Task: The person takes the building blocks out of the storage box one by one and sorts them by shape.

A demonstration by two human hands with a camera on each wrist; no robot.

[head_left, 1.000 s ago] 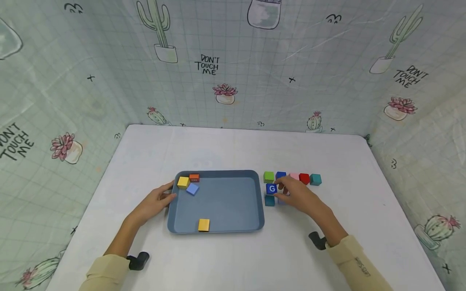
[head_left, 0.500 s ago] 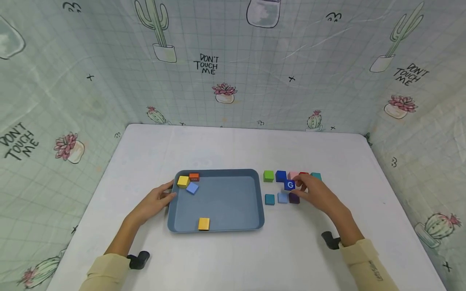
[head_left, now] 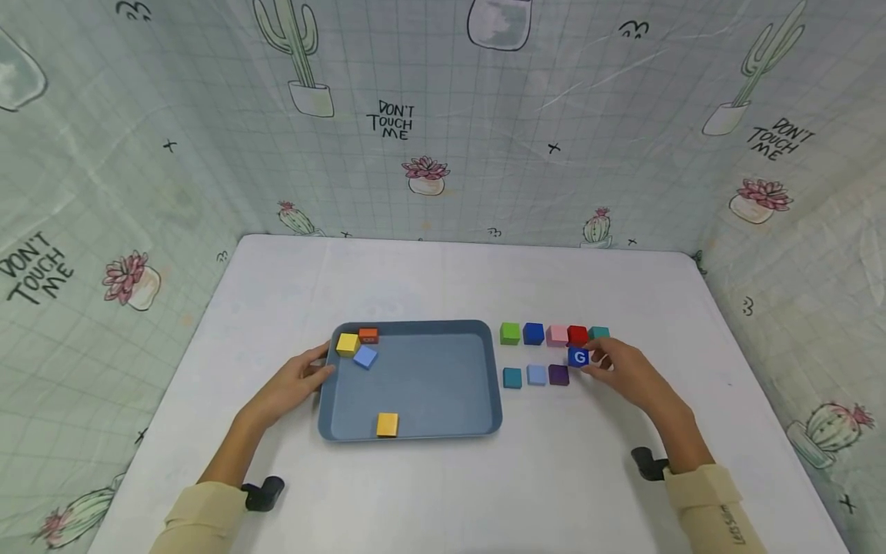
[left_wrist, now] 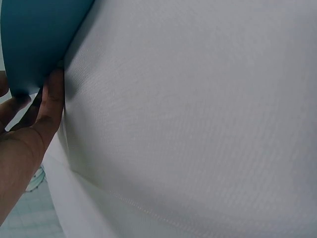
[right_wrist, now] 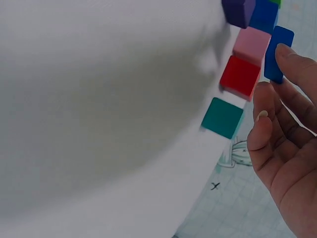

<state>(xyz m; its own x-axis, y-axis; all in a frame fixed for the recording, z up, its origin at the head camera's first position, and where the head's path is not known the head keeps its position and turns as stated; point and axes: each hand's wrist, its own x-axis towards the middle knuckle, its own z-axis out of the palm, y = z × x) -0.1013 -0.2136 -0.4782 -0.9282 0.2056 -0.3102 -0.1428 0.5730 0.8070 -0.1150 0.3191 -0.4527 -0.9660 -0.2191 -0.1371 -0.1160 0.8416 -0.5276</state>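
My right hand (head_left: 624,371) pinches a dark blue cube (head_left: 577,357) marked with a white G between thumb and fingers, just in front of the red cube (head_left: 577,335). In the right wrist view that blue cube (right_wrist: 279,54) is held near the pink cube (right_wrist: 251,45) and the red one. My left hand (head_left: 298,382) grips the left edge of a blue-grey tray (head_left: 443,419). The left wrist view shows its fingers (left_wrist: 51,99) against the tray's rim. Inside the tray lie a yellow cube (head_left: 348,345), an orange block (head_left: 369,335), a light blue cube (head_left: 365,357) and an amber cube (head_left: 388,425).
Right of the tray, a back row holds green (head_left: 510,333), dark blue (head_left: 534,333), pink (head_left: 557,335), red and teal (head_left: 598,332) cubes. A front row has teal (head_left: 512,378), light blue (head_left: 536,375) and purple (head_left: 558,375) cubes. Patterned cloth surrounds the white table (head_left: 443,500).
The right hand has carried the G cube rightward, from beside the tray past the light blue and purple cubes to in front of the red one. The left hand stays at the tray.
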